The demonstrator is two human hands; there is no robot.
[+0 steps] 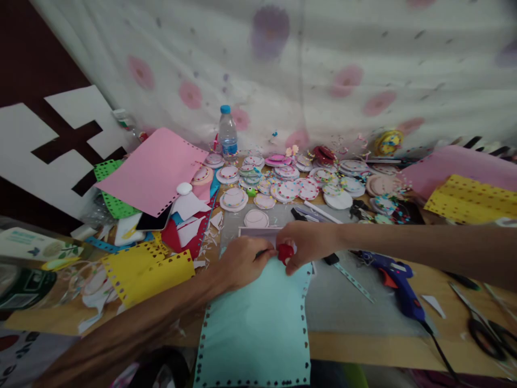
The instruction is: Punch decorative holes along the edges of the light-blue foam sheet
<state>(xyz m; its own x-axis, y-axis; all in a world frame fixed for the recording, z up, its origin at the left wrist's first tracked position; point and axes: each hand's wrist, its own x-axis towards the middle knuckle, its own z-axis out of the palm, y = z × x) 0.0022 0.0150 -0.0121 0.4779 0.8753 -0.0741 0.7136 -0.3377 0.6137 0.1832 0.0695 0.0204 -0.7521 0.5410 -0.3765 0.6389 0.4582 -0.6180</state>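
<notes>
A mint-green sheet [258,328] with small heart-shaped holes along its sides and bottom edge hangs over the near side of the table. Its far edge is pinched by my left hand [246,258], fingers closed. Just right of that, my right hand [302,242] is closed around a small red craft punch [285,253] at the same edge; my fingers cover part of it. Under and behind both hands lies a shallow white tray [258,231], mostly hidden. Its contents cannot be made out.
Several layered paper discs with coloured dots [286,189] crowd the back, near a water bottle [228,134]. Right lie a blue glue gun [399,285], black-handled scissors [484,328] and a cutting mat [343,302]. Pink [157,167] and yellow sheets [149,269] lie left.
</notes>
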